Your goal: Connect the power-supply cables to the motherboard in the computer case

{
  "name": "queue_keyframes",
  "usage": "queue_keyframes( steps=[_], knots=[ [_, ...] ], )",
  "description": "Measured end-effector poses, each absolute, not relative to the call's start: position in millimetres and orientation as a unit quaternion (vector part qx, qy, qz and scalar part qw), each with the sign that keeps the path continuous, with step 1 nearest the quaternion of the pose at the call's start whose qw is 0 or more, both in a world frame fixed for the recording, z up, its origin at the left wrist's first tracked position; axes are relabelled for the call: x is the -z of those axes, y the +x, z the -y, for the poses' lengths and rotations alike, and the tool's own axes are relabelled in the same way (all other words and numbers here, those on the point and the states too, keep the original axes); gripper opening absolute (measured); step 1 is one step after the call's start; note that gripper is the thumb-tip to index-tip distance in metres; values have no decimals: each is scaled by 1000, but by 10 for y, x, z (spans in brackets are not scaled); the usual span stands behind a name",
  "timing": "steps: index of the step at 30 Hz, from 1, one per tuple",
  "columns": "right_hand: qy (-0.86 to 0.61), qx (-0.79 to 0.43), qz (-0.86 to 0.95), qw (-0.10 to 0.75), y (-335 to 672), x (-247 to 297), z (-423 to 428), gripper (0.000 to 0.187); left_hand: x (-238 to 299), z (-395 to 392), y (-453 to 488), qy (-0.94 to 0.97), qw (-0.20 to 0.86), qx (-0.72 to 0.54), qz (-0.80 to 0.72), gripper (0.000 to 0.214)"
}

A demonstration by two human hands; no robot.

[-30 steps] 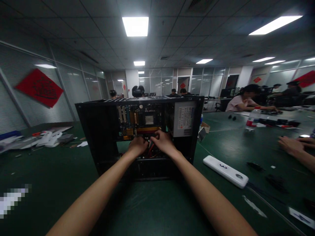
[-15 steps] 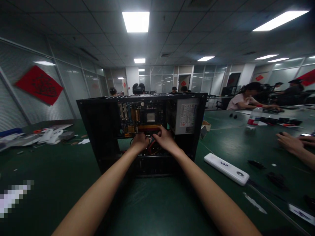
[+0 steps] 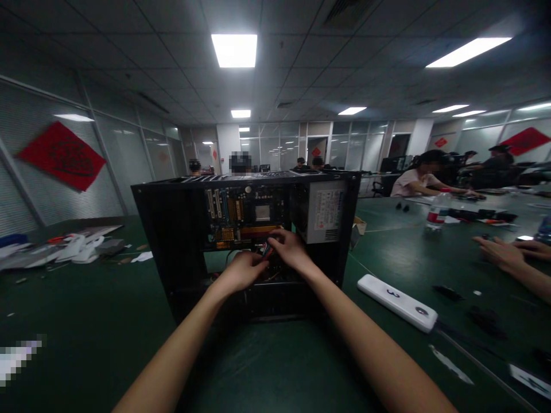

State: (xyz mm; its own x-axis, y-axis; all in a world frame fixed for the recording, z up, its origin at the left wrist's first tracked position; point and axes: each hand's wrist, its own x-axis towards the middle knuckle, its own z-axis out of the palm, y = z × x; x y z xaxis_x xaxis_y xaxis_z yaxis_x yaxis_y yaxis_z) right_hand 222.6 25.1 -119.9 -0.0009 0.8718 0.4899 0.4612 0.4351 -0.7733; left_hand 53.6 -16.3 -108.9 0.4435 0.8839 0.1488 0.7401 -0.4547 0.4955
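Note:
An open black computer case [image 3: 167, 252] stands upright on the green table, its open side facing me. Inside it are a motherboard [image 3: 262, 213] and, at the upper right, a grey power supply [image 3: 326, 212]. Both my hands are inside the lower part of the case. My left hand [image 3: 244, 269] has its fingertips closed on a bundle of thin coloured wires [image 3: 267, 249]. On the other side of that bundle, my right hand [image 3: 289, 250] pinches it just below the motherboard's lower edge. The wire ends are hidden behind my fingers.
A white power strip [image 3: 396, 302] lies to the right of the case. Beyond it are a water bottle [image 3: 437, 213], another person's hands [image 3: 499, 252] and dark cables [image 3: 486, 321]. Papers and white scraps [image 3: 81, 249] clutter the table's left side.
My left hand has moved slightly down and turned, its fingers now pointing right at the wires. The right hand stays close to its place. The whole view has tilted up slightly.

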Motion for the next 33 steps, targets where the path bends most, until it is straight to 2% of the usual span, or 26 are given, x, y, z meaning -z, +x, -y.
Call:
queue_keyframes(
  steps=[5, 9, 21, 33],
  knots=[
    [-557, -104, 722, 397, 2219, 1196, -160, 22, 1101, 117, 522, 807, 160, -182, -539, 30],
    [-590, -59, 730, 340, 2218, 1169, -111, 18, 1079, 146, 549, 802, 143, -172, -553, 27],
    [-598, -6, 762, 248, 2216, 1166, -134, 23, 1042, 214, 591, 795, 109, -158, -576, 23],
    [-620, 24, 762, 185, 2178, 1130, -115, 27, 1110, 156, 571, 797, 96, -144, -578, 29]
  ],
)
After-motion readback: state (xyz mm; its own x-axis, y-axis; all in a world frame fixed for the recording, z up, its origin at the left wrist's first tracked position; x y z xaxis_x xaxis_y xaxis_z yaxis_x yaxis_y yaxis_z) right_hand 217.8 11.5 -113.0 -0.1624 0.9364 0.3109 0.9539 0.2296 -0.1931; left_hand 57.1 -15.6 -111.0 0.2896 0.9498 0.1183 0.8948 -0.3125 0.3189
